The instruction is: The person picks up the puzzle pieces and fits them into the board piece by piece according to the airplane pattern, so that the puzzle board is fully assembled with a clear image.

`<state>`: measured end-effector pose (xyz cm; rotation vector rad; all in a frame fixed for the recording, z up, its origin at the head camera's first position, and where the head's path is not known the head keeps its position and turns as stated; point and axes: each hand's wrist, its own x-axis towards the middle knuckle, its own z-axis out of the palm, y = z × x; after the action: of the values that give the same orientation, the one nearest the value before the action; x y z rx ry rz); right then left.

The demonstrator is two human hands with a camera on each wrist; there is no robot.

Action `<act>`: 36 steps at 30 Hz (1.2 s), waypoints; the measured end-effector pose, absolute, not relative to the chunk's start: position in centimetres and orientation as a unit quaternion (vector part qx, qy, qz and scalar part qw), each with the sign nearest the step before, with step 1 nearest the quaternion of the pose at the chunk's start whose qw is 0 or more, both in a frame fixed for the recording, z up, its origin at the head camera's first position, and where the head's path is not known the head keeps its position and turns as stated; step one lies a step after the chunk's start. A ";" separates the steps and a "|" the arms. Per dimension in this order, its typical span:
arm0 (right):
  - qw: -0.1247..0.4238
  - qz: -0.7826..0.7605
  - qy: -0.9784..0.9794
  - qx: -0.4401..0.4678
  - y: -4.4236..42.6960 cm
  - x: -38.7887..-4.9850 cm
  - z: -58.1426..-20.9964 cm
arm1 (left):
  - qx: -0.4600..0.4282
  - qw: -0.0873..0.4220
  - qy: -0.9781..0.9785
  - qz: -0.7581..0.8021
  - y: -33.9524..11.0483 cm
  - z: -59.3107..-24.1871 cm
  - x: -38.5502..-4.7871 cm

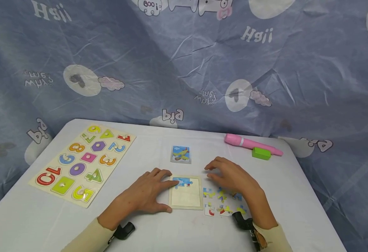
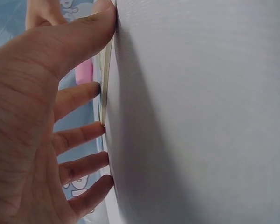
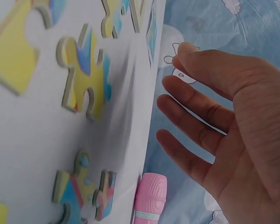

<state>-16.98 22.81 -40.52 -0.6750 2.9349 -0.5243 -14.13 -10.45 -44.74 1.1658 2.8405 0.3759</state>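
Observation:
A square puzzle tray [image 1: 185, 207] lies at the middle of the table, with joined blue puzzle pieces [image 1: 184, 182] in its upper left part. My left hand [image 1: 147, 192] rests at the tray's left side, fingers spread; the index finger touches the blue pieces and the thumb lies by the lower left corner. In the left wrist view the fingers [image 2: 81, 136] look extended. My right hand [image 1: 234, 176] hovers above the table, right of the tray, holding nothing. Below it lie several loose puzzle pieces [image 1: 221, 196], seen close in the right wrist view as a yellow-and-blue piece [image 3: 86, 77].
A small airplane picture card [image 1: 181, 154] lies behind the tray. On the left is a number-and-shape board [image 1: 89, 168] with knobbed pieces. A pink pen-like stick [image 1: 250, 142] and a green block [image 1: 261, 153] lie at the back right, before a blue patterned cloth [image 1: 184, 63].

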 end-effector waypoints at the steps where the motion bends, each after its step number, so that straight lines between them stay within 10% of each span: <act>1: 0.042 -0.172 0.959 -0.220 22.9 -17.0 -40.6 | 0.377 0.024 0.918 0.122 -10.5 -44.8 -14.1; 36: 0.052 -0.166 0.962 -0.210 25.8 -16.2 -41.4 | 0.383 0.014 0.915 0.127 -10.5 -44.7 -14.1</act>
<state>-16.20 25.79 -41.45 -0.6388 2.9258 -0.5055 -14.09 -10.52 -44.74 1.1933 2.8479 0.3953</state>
